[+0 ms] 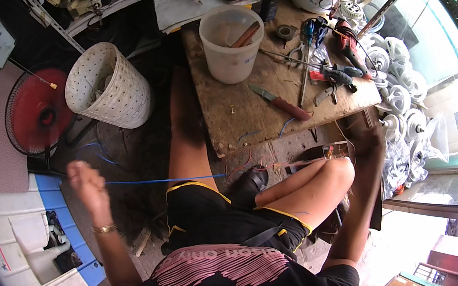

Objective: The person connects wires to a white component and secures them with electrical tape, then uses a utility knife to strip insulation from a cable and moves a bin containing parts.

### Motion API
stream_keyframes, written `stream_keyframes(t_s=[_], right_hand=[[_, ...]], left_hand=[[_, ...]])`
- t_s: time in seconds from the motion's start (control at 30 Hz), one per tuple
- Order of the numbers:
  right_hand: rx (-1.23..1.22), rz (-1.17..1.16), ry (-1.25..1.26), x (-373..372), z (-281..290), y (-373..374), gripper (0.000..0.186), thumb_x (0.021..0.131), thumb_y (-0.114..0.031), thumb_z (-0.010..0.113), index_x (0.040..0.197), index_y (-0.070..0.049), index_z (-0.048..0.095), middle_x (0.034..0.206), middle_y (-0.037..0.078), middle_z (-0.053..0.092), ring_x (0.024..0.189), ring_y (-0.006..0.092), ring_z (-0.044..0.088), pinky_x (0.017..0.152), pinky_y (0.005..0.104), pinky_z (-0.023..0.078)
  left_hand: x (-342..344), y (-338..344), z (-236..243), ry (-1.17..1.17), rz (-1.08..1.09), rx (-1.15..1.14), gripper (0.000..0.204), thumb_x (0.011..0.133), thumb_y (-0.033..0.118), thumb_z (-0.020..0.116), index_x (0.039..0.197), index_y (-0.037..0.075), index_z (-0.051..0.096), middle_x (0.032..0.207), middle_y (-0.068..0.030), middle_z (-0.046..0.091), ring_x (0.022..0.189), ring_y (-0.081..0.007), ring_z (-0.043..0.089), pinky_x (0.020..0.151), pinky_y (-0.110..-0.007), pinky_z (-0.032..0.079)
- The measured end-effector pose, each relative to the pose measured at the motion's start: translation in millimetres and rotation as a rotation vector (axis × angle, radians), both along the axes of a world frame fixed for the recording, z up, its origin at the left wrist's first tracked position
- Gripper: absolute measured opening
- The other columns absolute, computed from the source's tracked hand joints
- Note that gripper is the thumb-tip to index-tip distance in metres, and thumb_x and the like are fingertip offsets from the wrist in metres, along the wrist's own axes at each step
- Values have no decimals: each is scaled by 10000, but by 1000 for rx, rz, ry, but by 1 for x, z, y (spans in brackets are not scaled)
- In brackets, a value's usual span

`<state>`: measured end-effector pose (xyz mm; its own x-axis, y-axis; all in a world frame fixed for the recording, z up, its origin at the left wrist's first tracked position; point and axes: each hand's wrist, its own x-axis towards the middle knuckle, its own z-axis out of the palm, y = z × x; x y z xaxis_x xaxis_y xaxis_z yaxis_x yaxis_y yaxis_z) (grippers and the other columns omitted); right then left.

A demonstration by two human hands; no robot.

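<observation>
My left hand, with a bracelet at the wrist, is out at the lower left beside the fan. Its fingers are curled, slightly blurred, around a blue wire. From the hand the wire runs nearly straight to the right, across my thigh. My right hand is raised beyond my right knee, near the table's right corner. Shadow and motion blur hide its fingers. Below it, close to the knee, lies a dark open box-like part with thin wires.
A wooden table carries a plastic bucket, a red-handled knife, pliers and a red power tool. At left stand a perforated basket and a red fan. White wheel-like parts are heaped at right.
</observation>
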<state>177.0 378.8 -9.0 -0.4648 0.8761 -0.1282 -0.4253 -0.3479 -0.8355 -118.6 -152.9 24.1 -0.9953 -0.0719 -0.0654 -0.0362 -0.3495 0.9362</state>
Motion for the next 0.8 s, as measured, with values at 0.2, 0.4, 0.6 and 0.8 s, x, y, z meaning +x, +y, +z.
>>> stream_keyframes(t_s=[0.2,0.4,0.6,0.8], right_hand=[[-44,-197,-75,27,35,28,306,986,-189,425,684,-142,429,531,-43,293,452,66,288,389,213,240],[350,372,-549,-44,62,-37,259,951,-321,516,816,-107,572,594,-84,376,483,24,304,438,210,221],[890,1028,-638,-93,92,-83,273,923,-213,523,764,-22,633,742,28,548,598,82,488,551,246,419],[1273,976,-635,-102,64,-81,173,886,-127,566,787,-15,654,1287,176,533,1000,162,573,787,308,452]], left_hand=[[-10,-56,-40,3,-125,42,158,965,201,531,857,124,445,592,54,308,467,-26,274,379,-192,237],[118,146,-53,-446,-1080,122,128,980,185,485,882,105,466,590,38,331,442,-56,285,401,-218,257],[137,223,-78,632,-1077,-700,113,964,128,512,1028,43,552,929,-91,598,859,-158,607,748,-299,489],[96,217,-11,-520,-1610,433,475,997,383,394,1248,-9,491,1224,-160,573,1128,-277,567,974,-368,439]])
